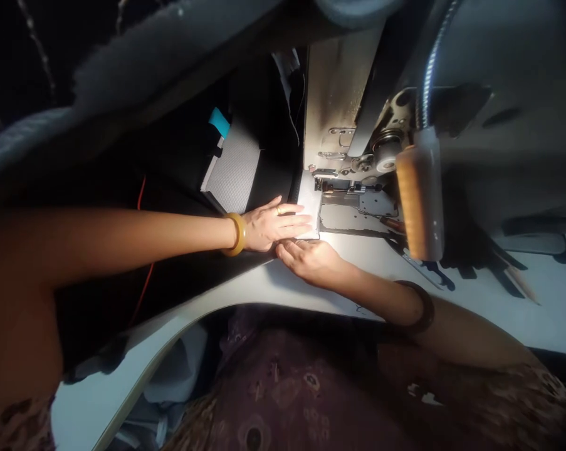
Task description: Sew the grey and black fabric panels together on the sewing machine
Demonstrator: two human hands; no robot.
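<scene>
My left hand [276, 224] lies flat with its fingers stretched out over a white fabric strip [309, 207] and the dark fabric beside it. Just below it, my right hand [311, 260] is closed, its curled fingers pinching the near edge of the fabric; the fingertips are partly hidden under the left hand. The strip runs up to the presser foot [319, 183] of a sewing machine [336, 106]. Left of the machine spreads the black fabric [273, 169], with a light grey mesh panel [238, 166] and a turquoise tab [219, 122] on it.
A lamp [419, 200] on a bendy metal neck hangs right of the needle area. On the white table [358, 288] at right lie a thin metal tool [421, 269] and dark strips [503, 275]. A red cord [144, 288] crosses the dark cloth at left.
</scene>
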